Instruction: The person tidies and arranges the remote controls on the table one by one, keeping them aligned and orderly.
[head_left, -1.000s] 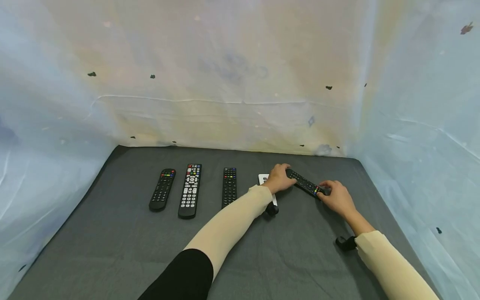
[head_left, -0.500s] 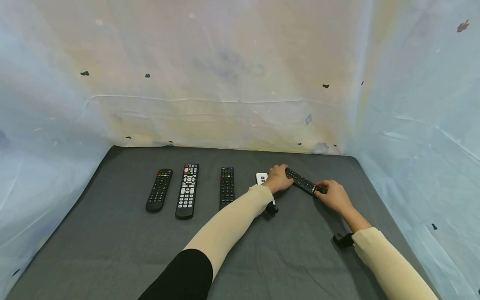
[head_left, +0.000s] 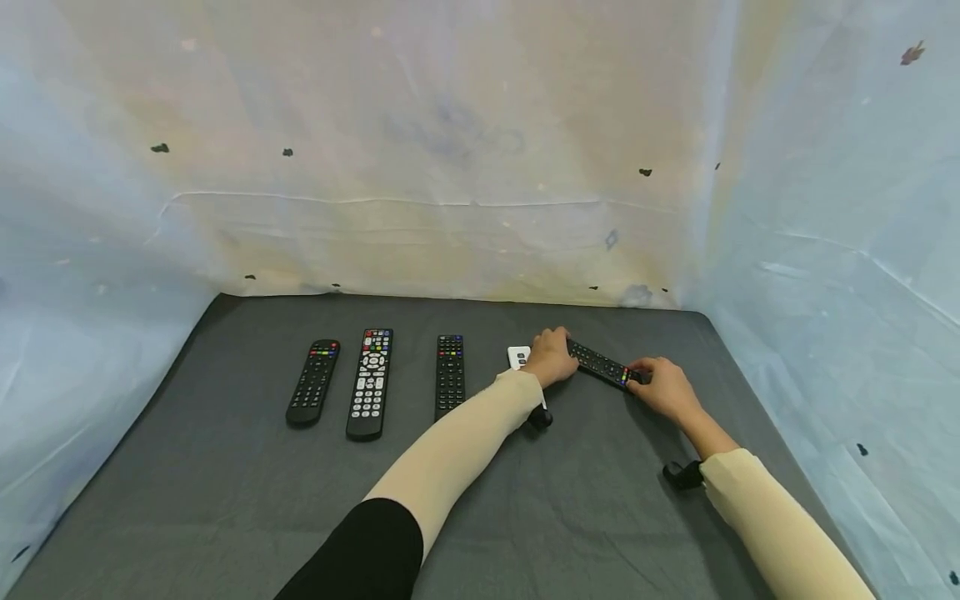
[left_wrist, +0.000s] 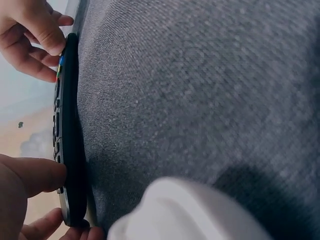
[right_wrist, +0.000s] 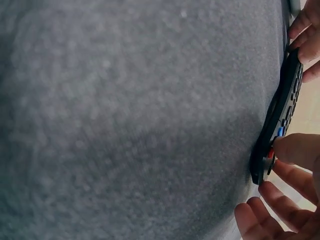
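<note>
Grey cloth tabletop (head_left: 225,500) w/ remotes, pale plastic sheeting (head_left: 450,150) around.

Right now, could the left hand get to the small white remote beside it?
Probably yes: the white remote lies just beside the left hand, nothing between, though that hand holds the black remote.
</note>
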